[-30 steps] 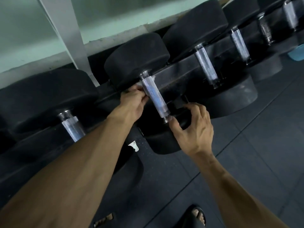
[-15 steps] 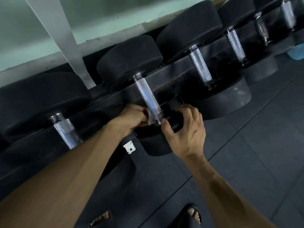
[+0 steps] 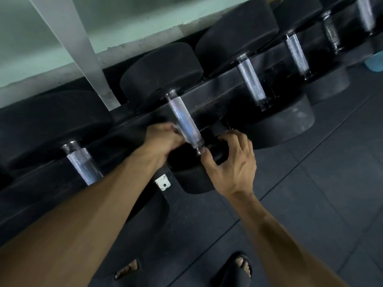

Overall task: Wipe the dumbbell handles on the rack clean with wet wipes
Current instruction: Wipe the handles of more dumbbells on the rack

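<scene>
A black rack (image 3: 217, 94) carries a row of dumbbells (image 3: 161, 71), knurled handles (image 3: 183, 119) crossing its rail.

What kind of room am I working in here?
Most likely a gym's free-weights area: a long black steel rack carries a row of black round-headed dumbbells with knurled chrome handles, and the floor is dark rubber tiles.

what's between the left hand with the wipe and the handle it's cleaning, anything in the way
Nothing visible. The left hand presses the wet wipe directly against the lower part of the dumbbell handle. The right hand sits at the handle's near end, thumb by the collar, so it bounds the wipe's path there.
</scene>
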A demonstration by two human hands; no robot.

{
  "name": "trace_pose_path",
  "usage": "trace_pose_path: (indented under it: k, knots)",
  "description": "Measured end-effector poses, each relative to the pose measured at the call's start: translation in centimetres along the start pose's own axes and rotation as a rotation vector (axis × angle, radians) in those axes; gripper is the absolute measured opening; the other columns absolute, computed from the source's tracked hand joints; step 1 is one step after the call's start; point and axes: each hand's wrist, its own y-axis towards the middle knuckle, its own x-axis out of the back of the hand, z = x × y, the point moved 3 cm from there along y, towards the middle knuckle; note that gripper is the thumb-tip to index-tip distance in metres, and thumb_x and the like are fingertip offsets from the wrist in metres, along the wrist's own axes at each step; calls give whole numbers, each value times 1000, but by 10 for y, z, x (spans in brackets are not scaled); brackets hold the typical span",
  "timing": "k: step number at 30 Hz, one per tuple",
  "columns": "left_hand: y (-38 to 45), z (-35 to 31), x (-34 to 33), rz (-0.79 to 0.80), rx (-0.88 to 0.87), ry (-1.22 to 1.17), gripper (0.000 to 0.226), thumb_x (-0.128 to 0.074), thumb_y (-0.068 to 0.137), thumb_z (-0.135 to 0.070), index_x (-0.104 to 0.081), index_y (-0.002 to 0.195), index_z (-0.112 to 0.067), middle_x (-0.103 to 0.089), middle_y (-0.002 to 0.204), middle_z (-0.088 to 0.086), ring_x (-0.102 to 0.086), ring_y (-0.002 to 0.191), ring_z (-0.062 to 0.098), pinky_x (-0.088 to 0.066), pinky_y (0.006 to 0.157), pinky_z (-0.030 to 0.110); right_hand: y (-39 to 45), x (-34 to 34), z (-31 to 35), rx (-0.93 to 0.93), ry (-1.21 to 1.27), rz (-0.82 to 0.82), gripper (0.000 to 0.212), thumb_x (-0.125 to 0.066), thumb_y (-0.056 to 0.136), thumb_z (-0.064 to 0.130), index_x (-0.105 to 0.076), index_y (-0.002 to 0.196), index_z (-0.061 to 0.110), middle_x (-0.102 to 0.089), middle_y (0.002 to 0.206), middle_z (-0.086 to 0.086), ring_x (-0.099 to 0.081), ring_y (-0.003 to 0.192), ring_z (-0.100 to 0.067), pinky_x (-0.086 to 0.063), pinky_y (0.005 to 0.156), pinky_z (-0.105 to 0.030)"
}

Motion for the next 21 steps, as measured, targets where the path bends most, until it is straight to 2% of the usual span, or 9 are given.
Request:
trace_pose_path:
  k: [2,4,6,7,10,12,14,19,21]
  knots:
    - [10,-10,2,-50,-21,-174,29,-63,74,22,-69,95,3,-74,91,12,-73,85,22,-58,82,30,-1,0,-1,5,-2,-2,56,-57,76,60,-66,103,12,-62,115,-2,-56,110,-25,-52,83,-46]
    - [4,-8,2,11,-12,10,25,-65,74,21,-69,90,2,-73,90,14,-71,88,24,-57,87,35,-1,-2,-1,12,6,-9,56,-58,75,60,-66,102,12,-62,115,-2,-56,110,-25,-52,84,-45]
    - [-11,4,-3,121,37,278,24,-60,77,20,-70,87,1,-69,80,12,-67,81,25,-57,88,36,0,-2,-2,11,8,-11,56,-57,75,59,-66,102,11,-62,115,-3,-56,110,-26,-51,85,-46]
    - [-15,8,-4,152,47,316,24,-59,77,20,-71,84,-1,-69,77,11,-66,79,24,-56,86,36,-1,-2,-2,9,8,-7,56,-57,75,59,-66,102,11,-62,115,-3,-56,110,-26,-51,85,-46]
    - [-11,-4,3,19,-46,80,23,-67,75,17,-70,77,-6,-72,75,6,-68,76,20,-58,81,33,0,-1,-1,5,5,3,56,-57,75,60,-66,103,12,-62,116,-3,-56,111,-26,-52,84,-47]
    - [2,-22,10,-146,-110,-240,30,-61,79,21,-67,76,-8,-72,70,-1,-69,71,12,-59,79,30,0,-1,-1,18,10,-8,55,-57,75,60,-66,101,11,-62,114,-2,-57,110,-26,-53,83,-46]
    - [3,-31,8,-198,-150,-403,35,-56,82,23,-65,75,-11,-71,63,-8,-69,66,5,-59,77,27,0,-1,-2,31,14,-24,54,-58,76,58,-66,100,11,-63,113,-3,-58,108,-26,-53,82,-46]
    - [-28,11,-6,36,-87,42,37,-66,79,15,-73,67,-19,-73,69,-6,-68,72,12,-58,74,22,0,-1,-2,24,21,-23,52,-59,75,58,-66,99,12,-62,113,-2,-57,108,-25,-52,82,-45]
    - [-27,8,-5,-18,-116,20,33,-68,80,13,-73,68,-18,-73,70,-5,-68,74,14,-57,75,24,0,-1,-2,28,17,-24,52,-59,75,57,-66,99,12,-62,113,-2,-57,107,-25,-52,82,-46]
